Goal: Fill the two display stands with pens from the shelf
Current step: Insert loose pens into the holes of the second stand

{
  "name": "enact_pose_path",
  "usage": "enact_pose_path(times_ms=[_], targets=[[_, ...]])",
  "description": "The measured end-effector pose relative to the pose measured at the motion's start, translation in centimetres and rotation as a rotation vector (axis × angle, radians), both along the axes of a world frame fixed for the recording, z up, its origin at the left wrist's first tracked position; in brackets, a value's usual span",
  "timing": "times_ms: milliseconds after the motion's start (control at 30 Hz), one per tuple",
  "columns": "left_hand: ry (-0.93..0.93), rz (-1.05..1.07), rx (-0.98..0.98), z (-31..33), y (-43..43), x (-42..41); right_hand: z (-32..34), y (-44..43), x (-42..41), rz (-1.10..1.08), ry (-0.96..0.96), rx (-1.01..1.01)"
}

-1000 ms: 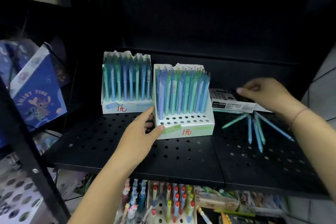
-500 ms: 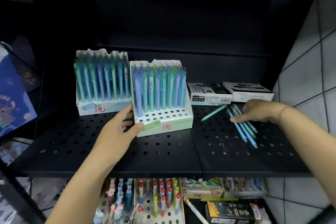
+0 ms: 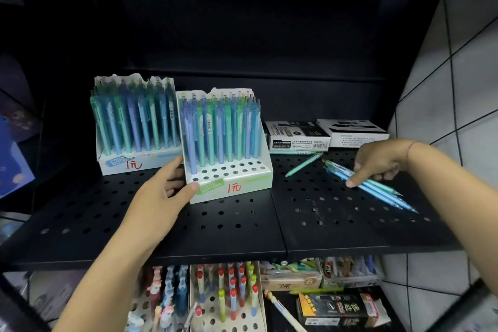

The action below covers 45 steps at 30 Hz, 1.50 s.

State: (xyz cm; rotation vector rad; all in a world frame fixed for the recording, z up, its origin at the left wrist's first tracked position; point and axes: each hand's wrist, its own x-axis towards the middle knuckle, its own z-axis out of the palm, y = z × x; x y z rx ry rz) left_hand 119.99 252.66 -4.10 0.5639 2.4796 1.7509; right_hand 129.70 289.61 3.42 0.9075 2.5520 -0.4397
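Two white pen display stands sit on the black perforated shelf (image 3: 242, 226). The rear stand (image 3: 118, 163) at the left is full of blue and green pens. The front stand (image 3: 242, 183) has empty holes in its two front rows. My left hand (image 3: 164, 191) grips the front stand's lower left corner, thumb on its front face. To the right lie loose blue pens (image 3: 377, 191) in a bunch and one green pen (image 3: 303, 166) apart. My right hand (image 3: 377, 163) rests on the bunch, forefinger pressing down on it, other fingers curled.
Two black-and-white marker boxes (image 3: 299, 135) (image 3: 353, 132) stand behind the loose pens. A white tiled wall (image 3: 458, 89) borders the shelf on the right. The shelf below holds more pen racks (image 3: 229, 302) and packets. Blue printed items (image 3: 13, 159) hang at the far left.
My right hand has come down from the marker boxes onto the loose pens and gathered them into a bunch. The left hand stays on the front stand. The view has shifted right.
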Motion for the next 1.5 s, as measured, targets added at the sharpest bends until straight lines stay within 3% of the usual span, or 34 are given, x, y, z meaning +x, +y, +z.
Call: enact_pose_path(times_ms=[400, 600, 733, 833, 933, 1000, 1100, 1367, 1500], targets=[[0.0, 0.0, 0.019, 0.1, 0.0, 0.2, -0.8, 0.6, -0.5, 0.105, 0.118, -0.045], [0.006, 0.039, 0.054, 0.6, 0.2, 0.7, 0.4, -2.4, -0.6, 0.234, 0.394, -0.224], [0.205, 0.161, 0.132, 1.8, 0.6, 2.2, 1.7, -7.7, -1.1, 0.307, 0.67, -0.525], [0.234, 0.057, 0.218, 3.4, 1.4, 4.1, 2.2, -12.3, -1.8, 0.376, 0.799, -0.695], [0.024, -0.226, 0.262, 4.2, 2.6, 5.2, 2.2, -16.2, -3.0, 0.455, 0.901, -0.795], [-0.11, -0.337, 0.331, 4.5, 3.2, 5.4, 2.1, -18.2, -3.8, 0.501, 0.956, -0.789], [-0.159, -0.268, 0.429, 4.6, 3.3, 4.8, 1.9, -20.2, -4.9, 0.517, 1.005, -0.749], [-0.014, -0.072, 0.402, 3.7, 1.6, 3.1, 1.9, -21.5, -6.6, 0.546, 0.956, -0.601], [0.046, 0.056, 0.456, 3.0, 0.8, 2.1, 3.4, -20.5, -7.2, 0.505, 1.122, -0.636]])
